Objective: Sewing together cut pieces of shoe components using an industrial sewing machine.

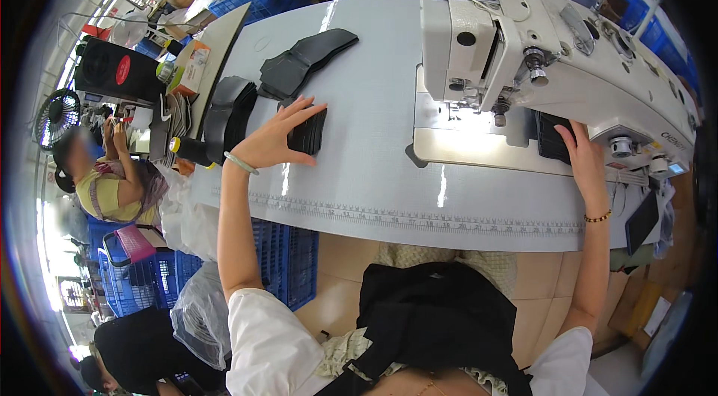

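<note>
My left hand (275,134) is open with its fingers spread around a small stack of black flat pieces (308,133) on the table, the thumb at the near side and the fingers at the far side. Over to the right, my right hand (586,157) reaches beneath the arm of a white sewing machine (479,44). Its thumb and a finger stretch out against another stack of black pieces (552,139); part of the hand is hidden by the machine. Between the hands, the needle area and lit metal bed plate (464,134) face me.
Curved black pieces (288,71) lie beyond my left hand, with a taller pile (228,115) beside them. A printed ruler strip (419,222) runs along the table's near edge. Blue crates (295,261) stand below at left. Another person in yellow (116,190) sits farther left.
</note>
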A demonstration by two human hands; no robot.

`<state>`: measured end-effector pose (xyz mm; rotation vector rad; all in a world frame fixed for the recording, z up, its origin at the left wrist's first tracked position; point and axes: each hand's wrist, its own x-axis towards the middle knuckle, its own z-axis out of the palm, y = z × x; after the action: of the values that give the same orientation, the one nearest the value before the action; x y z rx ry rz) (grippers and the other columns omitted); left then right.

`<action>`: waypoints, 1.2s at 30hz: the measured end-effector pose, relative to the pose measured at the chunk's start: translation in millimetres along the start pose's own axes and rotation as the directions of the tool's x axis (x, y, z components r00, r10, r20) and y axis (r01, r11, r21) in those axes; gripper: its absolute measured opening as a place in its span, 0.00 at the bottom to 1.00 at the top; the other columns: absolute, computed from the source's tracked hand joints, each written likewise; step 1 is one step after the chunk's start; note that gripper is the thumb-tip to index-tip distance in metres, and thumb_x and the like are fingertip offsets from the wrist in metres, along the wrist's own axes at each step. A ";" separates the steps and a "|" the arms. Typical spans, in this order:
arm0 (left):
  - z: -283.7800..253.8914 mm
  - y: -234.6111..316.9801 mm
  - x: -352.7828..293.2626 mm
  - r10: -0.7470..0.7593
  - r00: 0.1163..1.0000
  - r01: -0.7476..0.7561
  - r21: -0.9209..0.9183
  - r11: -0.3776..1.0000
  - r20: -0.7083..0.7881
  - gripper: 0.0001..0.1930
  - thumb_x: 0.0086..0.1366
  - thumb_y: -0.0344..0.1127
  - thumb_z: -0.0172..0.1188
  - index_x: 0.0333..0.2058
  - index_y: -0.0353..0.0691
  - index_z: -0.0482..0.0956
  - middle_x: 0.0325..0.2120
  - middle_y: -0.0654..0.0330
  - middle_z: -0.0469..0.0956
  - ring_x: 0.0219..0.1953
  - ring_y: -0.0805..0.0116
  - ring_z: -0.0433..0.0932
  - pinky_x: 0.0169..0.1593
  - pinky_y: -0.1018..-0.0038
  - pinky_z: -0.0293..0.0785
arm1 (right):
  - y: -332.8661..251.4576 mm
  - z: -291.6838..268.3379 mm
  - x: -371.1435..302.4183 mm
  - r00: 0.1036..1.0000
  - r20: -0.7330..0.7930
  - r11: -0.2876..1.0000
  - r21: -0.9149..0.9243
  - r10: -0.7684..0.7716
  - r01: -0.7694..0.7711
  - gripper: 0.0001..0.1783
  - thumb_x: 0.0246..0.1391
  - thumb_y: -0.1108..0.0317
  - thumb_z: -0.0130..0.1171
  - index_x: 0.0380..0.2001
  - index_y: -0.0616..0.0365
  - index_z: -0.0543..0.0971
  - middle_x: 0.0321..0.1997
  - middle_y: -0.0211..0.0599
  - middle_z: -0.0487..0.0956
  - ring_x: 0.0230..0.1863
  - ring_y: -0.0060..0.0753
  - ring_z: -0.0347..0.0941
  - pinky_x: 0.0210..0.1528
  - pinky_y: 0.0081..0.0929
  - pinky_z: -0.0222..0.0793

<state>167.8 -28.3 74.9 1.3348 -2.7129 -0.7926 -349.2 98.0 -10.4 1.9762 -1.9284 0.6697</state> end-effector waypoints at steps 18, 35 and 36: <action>24.9 66.8 40.9 0.260 0.917 -0.291 -0.062 0.955 -0.302 0.40 0.39 0.47 0.76 0.51 0.42 0.69 0.54 0.56 0.70 0.56 0.52 0.68 0.64 0.54 0.55 | -118.1 -17.8 -20.4 0.756 -0.009 0.755 0.036 -0.655 0.655 0.14 0.49 0.75 0.55 0.40 0.69 0.77 0.52 0.48 0.75 0.58 0.49 0.68 0.61 0.41 0.64; 110.7 98.6 74.8 0.576 0.777 -0.534 0.220 0.816 -0.253 0.33 0.48 0.42 0.70 0.51 0.34 0.72 0.53 0.47 0.69 0.58 0.47 0.66 0.62 0.54 0.62 | -122.6 -0.9 5.8 0.853 0.303 0.896 0.276 -0.424 0.347 0.31 0.49 0.44 0.58 0.50 0.54 0.74 0.45 0.43 0.71 0.52 0.42 0.64 0.52 0.38 0.58; 113.9 100.1 76.1 0.569 0.781 -0.528 0.213 0.822 -0.257 0.33 0.48 0.42 0.70 0.51 0.34 0.72 0.53 0.47 0.69 0.58 0.47 0.66 0.62 0.54 0.62 | -122.3 -0.8 6.9 0.848 0.309 0.893 0.280 -0.431 0.352 0.31 0.49 0.44 0.58 0.50 0.54 0.74 0.45 0.43 0.71 0.52 0.42 0.64 0.52 0.38 0.58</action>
<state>19.4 15.0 5.0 0.5327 -2.6894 -0.3183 -228.0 99.2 7.0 2.6930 -1.5865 0.4322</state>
